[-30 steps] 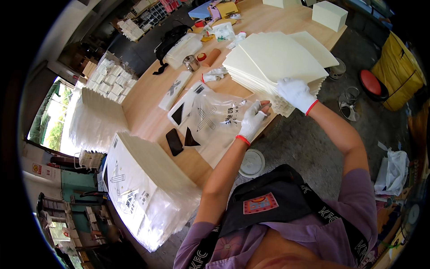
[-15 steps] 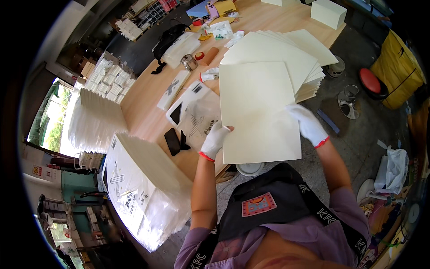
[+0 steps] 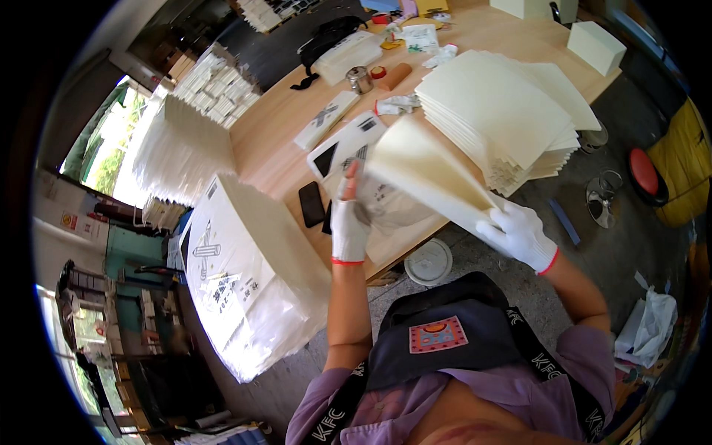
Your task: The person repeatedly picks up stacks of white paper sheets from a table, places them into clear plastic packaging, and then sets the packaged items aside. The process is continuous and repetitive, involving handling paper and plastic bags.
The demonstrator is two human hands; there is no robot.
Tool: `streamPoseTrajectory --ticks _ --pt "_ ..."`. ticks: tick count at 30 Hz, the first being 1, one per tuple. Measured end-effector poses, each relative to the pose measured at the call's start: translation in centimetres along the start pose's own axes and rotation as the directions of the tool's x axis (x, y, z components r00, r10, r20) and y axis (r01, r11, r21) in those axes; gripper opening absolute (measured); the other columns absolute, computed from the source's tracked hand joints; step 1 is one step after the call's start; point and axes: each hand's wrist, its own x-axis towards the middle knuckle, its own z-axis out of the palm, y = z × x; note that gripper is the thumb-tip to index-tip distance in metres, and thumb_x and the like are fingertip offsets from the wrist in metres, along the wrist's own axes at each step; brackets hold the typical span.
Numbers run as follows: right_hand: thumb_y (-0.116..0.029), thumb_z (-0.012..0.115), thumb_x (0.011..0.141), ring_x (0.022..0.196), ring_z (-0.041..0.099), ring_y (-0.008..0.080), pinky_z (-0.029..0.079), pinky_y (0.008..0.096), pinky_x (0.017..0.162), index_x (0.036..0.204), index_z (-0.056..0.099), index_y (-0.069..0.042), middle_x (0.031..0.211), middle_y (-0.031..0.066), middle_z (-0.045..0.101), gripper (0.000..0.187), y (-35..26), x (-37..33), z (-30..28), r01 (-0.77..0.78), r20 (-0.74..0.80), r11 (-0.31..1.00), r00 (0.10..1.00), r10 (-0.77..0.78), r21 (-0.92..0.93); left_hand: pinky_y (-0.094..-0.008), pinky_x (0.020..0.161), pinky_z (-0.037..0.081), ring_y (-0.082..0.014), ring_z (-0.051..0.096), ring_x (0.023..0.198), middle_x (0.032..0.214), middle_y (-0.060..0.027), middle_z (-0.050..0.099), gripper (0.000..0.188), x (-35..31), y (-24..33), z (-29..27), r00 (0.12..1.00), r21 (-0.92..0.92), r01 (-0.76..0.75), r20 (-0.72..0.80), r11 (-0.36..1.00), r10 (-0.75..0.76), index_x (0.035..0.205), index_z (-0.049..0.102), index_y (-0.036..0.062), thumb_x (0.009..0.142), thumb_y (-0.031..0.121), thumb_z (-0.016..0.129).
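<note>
In the head view, your gloved right hand (image 3: 518, 234) pinched the near corner of a cream sheet (image 3: 426, 172), which tilted up over the table (image 3: 282, 122) edge. Your gloved left hand (image 3: 348, 222) (fingers pointing up) was closed on the sheet's left edge, above a clear bag (image 3: 389, 211). The stack (image 3: 504, 111) of sheets lay just beyond, and a phone (image 3: 311, 204) sat left of your left hand.
</note>
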Motion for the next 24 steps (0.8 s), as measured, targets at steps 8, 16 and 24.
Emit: streamPoseTrajectory --ticks 8,16,24 --pt "-0.023 0.061 0.082 0.083 0.064 0.0235 0.052 0.0378 0.06 0.082 0.061 -0.005 0.085 0.0126 0.061 0.018 -2.2 5.5 2.3 0.189 0.496 0.974 0.862 -0.103 -0.127 -0.0371 0.078 0.05 -0.0305 0.065 0.081 0.089 -0.0204 0.064 0.06 -7.8 -4.2 4.1 0.946 0.806 -0.309 0.316 0.504 0.075 0.141 0.038 0.0098 0.084 0.006 0.058" --pt "-0.027 0.056 0.088 0.09 0.064 0.0236 0.049 0.0352 0.08 0.11 0.067 -0.008 0.097 0.0072 0.069 0.031 -4.1 11.4 8.9 -0.223 0.695 0.975 0.701 0.156 0.007 -0.0324 0.064 0.051 -0.0254 0.064 0.072 0.081 -0.0091 0.063 0.051 -8.1 -6.9 2.3 0.846 0.748 -0.53 0.5 0.4 0.188 0.111 0.063 0.0128 0.066 -0.007 0.051" --pt "-0.028 0.055 0.087 0.128 0.039 0.0293 0.03 0.0382 0.108 0.138 0.039 -0.009 0.14 0.0163 0.041 0.056 -2.4 6.8 19.7 0.093 0.058 0.994 0.994 -0.096 0.053 -0.0315 0.065 0.051 -0.0197 0.066 0.072 0.088 -0.0124 0.067 0.036 -3.8 -5.3 5.8 0.945 0.743 -0.312 0.309 0.592 0.11 0.111 0.062 0.0103 0.081 -0.003 0.048"
